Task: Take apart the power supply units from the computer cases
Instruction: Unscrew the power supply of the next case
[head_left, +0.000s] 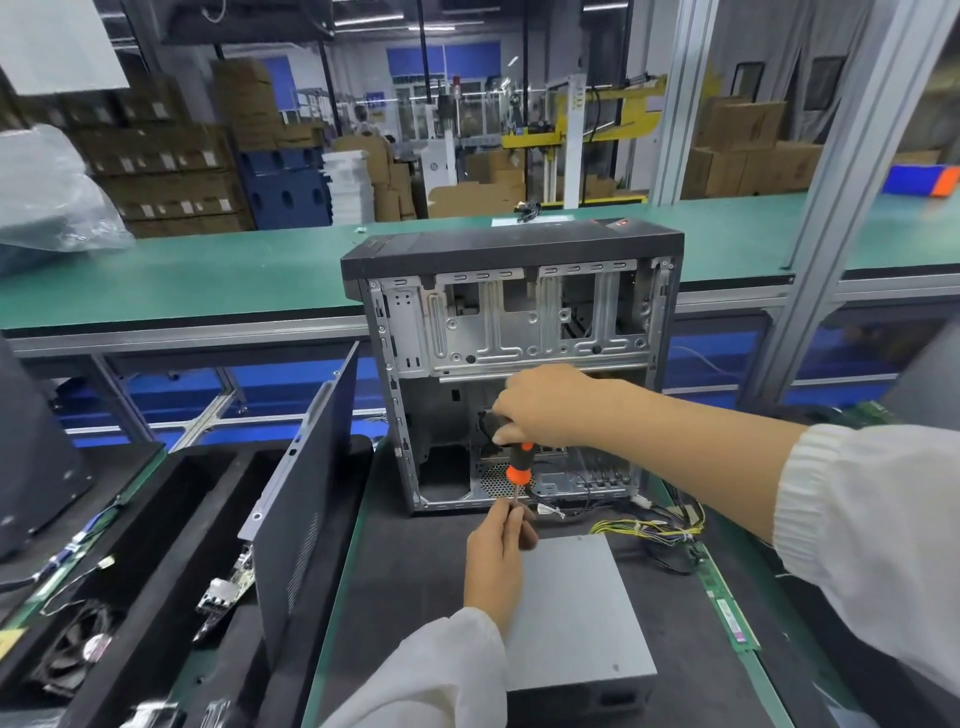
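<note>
An open computer case stands upright on the black mat, its bare metal inside facing me. A grey power supply unit lies flat on the mat in front of it, with its yellow and black cable bundle trailing to the right. My right hand grips the top of an orange and black screwdriver held upright before the case's lower opening. My left hand pinches the screwdriver's metal shaft just below the handle, above the power supply's far edge.
A removed dark side panel leans upright to the left of the mat. Black trays on the left hold a fan, small boards and wires. Green memory sticks lie along the mat's right edge. A green conveyor runs behind the case.
</note>
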